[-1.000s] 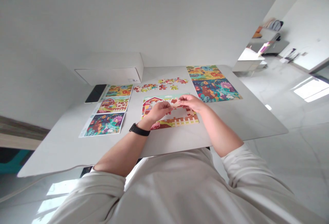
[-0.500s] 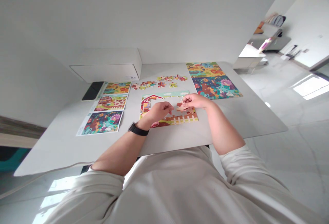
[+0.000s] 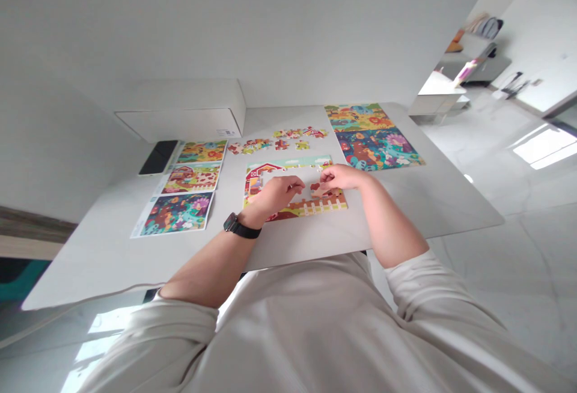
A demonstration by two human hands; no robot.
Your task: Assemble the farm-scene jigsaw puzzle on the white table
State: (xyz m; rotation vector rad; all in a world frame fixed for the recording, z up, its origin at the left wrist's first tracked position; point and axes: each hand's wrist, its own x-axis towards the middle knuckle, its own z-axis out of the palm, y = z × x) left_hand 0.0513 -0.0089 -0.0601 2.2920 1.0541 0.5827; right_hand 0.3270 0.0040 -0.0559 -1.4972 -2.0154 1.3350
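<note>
A half-built farm jigsaw (image 3: 270, 172) with a red barn and a white fence lies on the white table (image 3: 419, 201) in front of me. My right hand (image 3: 343, 177) pinches a brown puzzle piece (image 3: 319, 189) and holds it low over the jigsaw's bare middle. My left hand (image 3: 277, 193), a black watch on its wrist, rests curled on the jigsaw's left half with its fingertips close to that piece. Whether it grips anything is hidden.
Several loose pieces (image 3: 276, 140) lie in a row beyond the jigsaw. Two finished jigsaws (image 3: 370, 134) sit at the right. A picture sheet (image 3: 187, 185) and a black phone (image 3: 158, 157) lie at the left, a white box (image 3: 184, 113) behind them.
Both hands have come down from above the jigsaw onto it. My right hand has carried the brown piece down toward the fence row.
</note>
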